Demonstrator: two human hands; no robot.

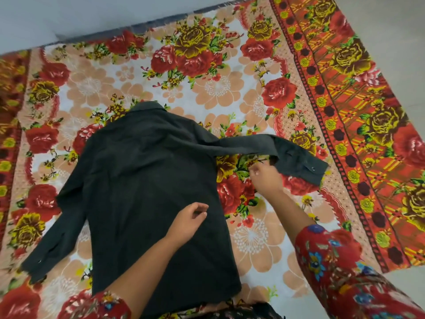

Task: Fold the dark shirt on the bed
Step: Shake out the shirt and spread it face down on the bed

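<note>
The dark shirt [147,180] lies flat on the bed, back side up, collar pointing away from me. Its left sleeve runs down to the lower left, cuff near the bed's near edge. The right sleeve [264,143] stretches out to the right, and its cuff hangs slightly raised. My right hand [266,178] pinches the lower edge of that sleeve just left of the cuff. My left hand [189,217] hovers over the shirt's right side near the middle, fingers loosely curled and holding nothing.
A flowered bedsheet [230,88] with red roses covers the bed; an orange patterned border [345,111] runs down the right side. Grey floor [46,19] shows beyond the far edge and at the right. My red flowered sleeves reach in from below.
</note>
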